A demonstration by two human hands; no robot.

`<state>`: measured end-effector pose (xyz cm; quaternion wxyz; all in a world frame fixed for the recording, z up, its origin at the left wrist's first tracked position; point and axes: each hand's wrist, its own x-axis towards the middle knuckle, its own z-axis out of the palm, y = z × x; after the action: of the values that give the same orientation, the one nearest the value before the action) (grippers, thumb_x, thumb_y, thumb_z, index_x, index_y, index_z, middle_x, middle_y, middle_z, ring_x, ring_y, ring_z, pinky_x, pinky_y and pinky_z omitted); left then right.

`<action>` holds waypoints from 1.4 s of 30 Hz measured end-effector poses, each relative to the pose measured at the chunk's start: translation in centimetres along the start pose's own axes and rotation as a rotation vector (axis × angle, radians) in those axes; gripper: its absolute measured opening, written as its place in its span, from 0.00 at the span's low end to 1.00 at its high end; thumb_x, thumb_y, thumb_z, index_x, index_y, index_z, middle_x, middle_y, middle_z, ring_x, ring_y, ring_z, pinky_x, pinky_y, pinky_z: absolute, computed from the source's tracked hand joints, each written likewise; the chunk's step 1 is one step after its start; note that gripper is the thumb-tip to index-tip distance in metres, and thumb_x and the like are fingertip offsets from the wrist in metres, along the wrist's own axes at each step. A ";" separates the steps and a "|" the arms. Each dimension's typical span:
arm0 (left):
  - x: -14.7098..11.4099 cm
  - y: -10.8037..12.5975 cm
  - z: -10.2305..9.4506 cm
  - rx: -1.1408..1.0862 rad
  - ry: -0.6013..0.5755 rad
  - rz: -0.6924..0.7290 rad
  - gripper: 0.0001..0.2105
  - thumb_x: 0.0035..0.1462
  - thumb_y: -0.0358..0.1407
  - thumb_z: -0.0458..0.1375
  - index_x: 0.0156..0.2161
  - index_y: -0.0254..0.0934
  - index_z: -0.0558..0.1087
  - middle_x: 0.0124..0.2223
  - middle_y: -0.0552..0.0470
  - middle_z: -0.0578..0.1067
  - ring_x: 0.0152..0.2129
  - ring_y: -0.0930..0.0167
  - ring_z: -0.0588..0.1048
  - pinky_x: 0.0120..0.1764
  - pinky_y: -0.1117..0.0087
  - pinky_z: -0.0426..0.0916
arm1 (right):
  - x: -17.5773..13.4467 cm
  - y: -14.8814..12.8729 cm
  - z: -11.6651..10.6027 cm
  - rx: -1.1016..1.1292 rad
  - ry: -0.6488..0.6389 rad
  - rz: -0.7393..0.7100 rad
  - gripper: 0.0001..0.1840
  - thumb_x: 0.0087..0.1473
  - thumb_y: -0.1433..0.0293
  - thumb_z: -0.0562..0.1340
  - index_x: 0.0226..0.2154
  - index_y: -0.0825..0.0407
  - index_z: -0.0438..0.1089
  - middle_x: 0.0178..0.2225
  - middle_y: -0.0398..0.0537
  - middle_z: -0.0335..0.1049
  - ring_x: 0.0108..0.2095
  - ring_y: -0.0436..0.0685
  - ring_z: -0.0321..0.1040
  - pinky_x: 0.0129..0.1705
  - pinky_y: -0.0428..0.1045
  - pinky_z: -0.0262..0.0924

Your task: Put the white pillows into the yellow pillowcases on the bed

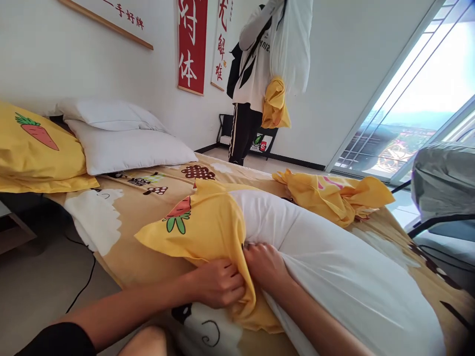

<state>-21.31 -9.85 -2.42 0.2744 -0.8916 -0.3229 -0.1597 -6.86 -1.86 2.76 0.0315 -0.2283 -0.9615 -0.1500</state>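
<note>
A white pillow (334, 257) lies across the bed, its far left end inside a yellow pillowcase (213, 217) printed with a carrot. My left hand (218, 283) is closed on the loose edge of the pillowcase, near its opening. Right beside it, my right hand (265, 264) is closed on the white pillow where it enters the case. The fingertips of both hands are partly hidden in the cloth. Most of the pillow bulges out of the case toward the lower right.
Two white pillows (129, 146) are stacked at the bed's left, beside a yellow cased pillow (40, 148). A crumpled yellow cloth (334, 195) lies on the far side. Beyond the bed, a person (252, 74) holds up a white pillow and yellow cloth. A grey-covered chair (445, 183) stands right.
</note>
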 end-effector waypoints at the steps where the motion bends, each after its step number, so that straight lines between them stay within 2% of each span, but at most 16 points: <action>1: -0.4 0.1 -0.8 -0.066 -0.066 -0.028 0.07 0.59 0.34 0.56 0.31 0.35 0.71 0.29 0.49 0.74 0.26 0.68 0.71 0.30 0.66 0.63 | -0.8 -0.6 0.1 -0.033 -0.003 -0.025 0.10 0.53 0.79 0.57 0.31 0.53 0.72 0.27 0.51 0.74 0.28 0.59 0.72 0.26 0.48 0.53; 4: -0.2 -2.2 -4.5 -0.424 -0.195 -0.134 0.16 0.60 0.46 0.55 0.27 0.36 0.70 0.25 0.51 0.74 0.25 0.71 0.72 0.29 0.70 0.63 | -2.7 0.7 -1.5 0.117 -0.028 -0.100 0.13 0.53 0.72 0.61 0.43 0.51 0.72 0.33 0.51 0.75 0.33 0.59 0.71 0.31 0.49 0.58; 6: 1.2 -5.4 -6.2 -0.555 -0.134 -0.303 0.21 0.64 0.48 0.49 0.25 0.36 0.69 0.24 0.51 0.72 0.23 0.73 0.71 0.29 0.72 0.62 | -2.7 4.7 -3.2 0.407 -0.103 -0.087 0.16 0.55 0.60 0.60 0.44 0.47 0.72 0.30 0.46 0.75 0.32 0.57 0.71 0.33 0.48 0.59; 7: 2.1 -7.2 -6.4 -0.508 -0.070 -0.445 0.21 0.65 0.45 0.46 0.26 0.35 0.69 0.25 0.50 0.72 0.24 0.73 0.70 0.30 0.72 0.61 | -2.4 7.4 -3.7 0.532 -0.137 0.012 0.19 0.57 0.55 0.56 0.43 0.48 0.73 0.26 0.44 0.73 0.29 0.56 0.70 0.32 0.48 0.59; 9: 4.0 -10.4 -5.3 -0.267 -0.009 -0.805 0.17 0.64 0.43 0.48 0.33 0.33 0.70 0.32 0.44 0.75 0.30 0.67 0.73 0.35 0.68 0.62 | -1.5 12.9 -3.7 0.544 0.076 0.421 0.28 0.61 0.53 0.47 0.48 0.53 0.70 0.32 0.50 0.75 0.32 0.57 0.71 0.36 0.50 0.60; 10: 4.8 -11.4 -4.3 -0.207 -0.069 -0.937 0.16 0.62 0.44 0.50 0.39 0.31 0.71 0.36 0.41 0.76 0.33 0.64 0.74 0.37 0.66 0.63 | -1.3 15.2 -3.2 0.439 0.177 0.628 0.29 0.60 0.52 0.48 0.52 0.55 0.68 0.37 0.54 0.75 0.36 0.59 0.71 0.40 0.53 0.60; 11: 5.4 -12.0 -3.2 -0.203 -0.161 -1.017 0.17 0.61 0.44 0.50 0.41 0.30 0.70 0.37 0.39 0.76 0.34 0.61 0.74 0.38 0.64 0.63 | -1.2 17.0 -2.4 0.343 0.163 0.779 0.33 0.58 0.50 0.50 0.52 0.57 0.67 0.40 0.60 0.74 0.40 0.63 0.71 0.42 0.55 0.59; 14: 5.6 -11.6 -0.5 -0.221 -0.254 -1.014 0.17 0.62 0.43 0.48 0.42 0.30 0.71 0.38 0.37 0.76 0.35 0.59 0.75 0.38 0.63 0.64 | -1.9 19.4 0.4 0.322 -0.002 0.893 0.37 0.54 0.44 0.50 0.40 0.59 0.74 0.37 0.65 0.74 0.40 0.67 0.71 0.39 0.56 0.60; 17: 4.1 -10.6 -0.6 -0.215 -0.248 -0.994 0.15 0.61 0.43 0.49 0.39 0.34 0.72 0.36 0.42 0.77 0.33 0.61 0.76 0.35 0.65 0.65 | -2.6 18.8 0.5 0.323 -0.009 0.921 0.31 0.54 0.46 0.52 0.35 0.56 0.75 0.36 0.61 0.75 0.40 0.66 0.71 0.36 0.53 0.61; 20: 3.7 -11.0 -2.8 -0.160 -0.219 -1.038 0.13 0.59 0.41 0.50 0.41 0.34 0.70 0.34 0.45 0.77 0.31 0.62 0.76 0.32 0.67 0.65 | -2.9 17.1 -3.4 0.254 0.119 0.933 0.29 0.55 0.48 0.50 0.33 0.54 0.75 0.36 0.59 0.75 0.39 0.66 0.70 0.35 0.53 0.59; 23: 5.6 -12.3 -5.5 -0.073 -0.161 -1.027 0.18 0.56 0.36 0.51 0.52 0.32 0.65 0.38 0.42 0.76 0.34 0.59 0.76 0.35 0.64 0.66 | -3.6 14.9 -8.8 0.084 0.434 0.913 0.24 0.55 0.50 0.52 0.25 0.50 0.71 0.26 0.51 0.71 0.30 0.61 0.66 0.30 0.52 0.54; 25: 7.9 -13.2 -7.4 -0.036 -0.126 -0.981 0.21 0.57 0.35 0.51 0.55 0.32 0.61 0.40 0.41 0.76 0.38 0.58 0.75 0.38 0.62 0.65 | -4.5 13.2 -11.7 -0.065 0.716 0.847 0.24 0.54 0.51 0.55 0.16 0.49 0.62 0.18 0.45 0.61 0.23 0.55 0.59 0.27 0.49 0.49; 28: 11.4 -14.0 -10.2 0.069 0.016 -0.930 0.19 0.61 0.35 0.47 0.56 0.32 0.61 0.45 0.39 0.74 0.42 0.58 0.73 0.39 0.62 0.65 | -6.2 11.1 -13.6 -0.308 1.090 0.572 0.29 0.53 0.57 0.61 0.12 0.49 0.47 0.14 0.38 0.47 0.19 0.49 0.48 0.25 0.47 0.44; 31: 13.8 -13.7 -12.0 0.090 0.140 -0.840 0.16 0.62 0.39 0.48 0.52 0.33 0.65 0.45 0.41 0.74 0.42 0.59 0.73 0.37 0.64 0.66 | -7.6 9.2 -12.8 -0.492 1.233 0.284 0.28 0.49 0.66 0.65 0.14 0.49 0.45 0.14 0.36 0.43 0.19 0.48 0.44 0.24 0.46 0.43; 34: 15.3 -12.3 -12.0 -0.055 0.063 -0.733 0.14 0.61 0.41 0.48 0.44 0.36 0.71 0.37 0.45 0.77 0.36 0.61 0.75 0.35 0.65 0.66 | -8.5 7.9 -10.4 -0.490 1.201 0.137 0.26 0.47 0.75 0.66 0.15 0.49 0.47 0.14 0.36 0.47 0.20 0.48 0.47 0.25 0.46 0.46; 42: 18.6 -6.9 -10.1 -0.136 0.102 -0.521 0.13 0.62 0.40 0.48 0.40 0.36 0.72 0.35 0.47 0.78 0.34 0.63 0.76 0.31 0.67 0.64 | -8.7 8.3 -7.1 -0.436 1.091 0.140 0.23 0.46 0.77 0.64 0.15 0.48 0.50 0.14 0.37 0.52 0.19 0.49 0.50 0.26 0.47 0.49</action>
<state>-13.20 -2.36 16.91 0.1794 -0.7856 -0.5156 -0.2912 4.62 -0.69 10.71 0.4834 -0.1821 -0.7360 -0.4376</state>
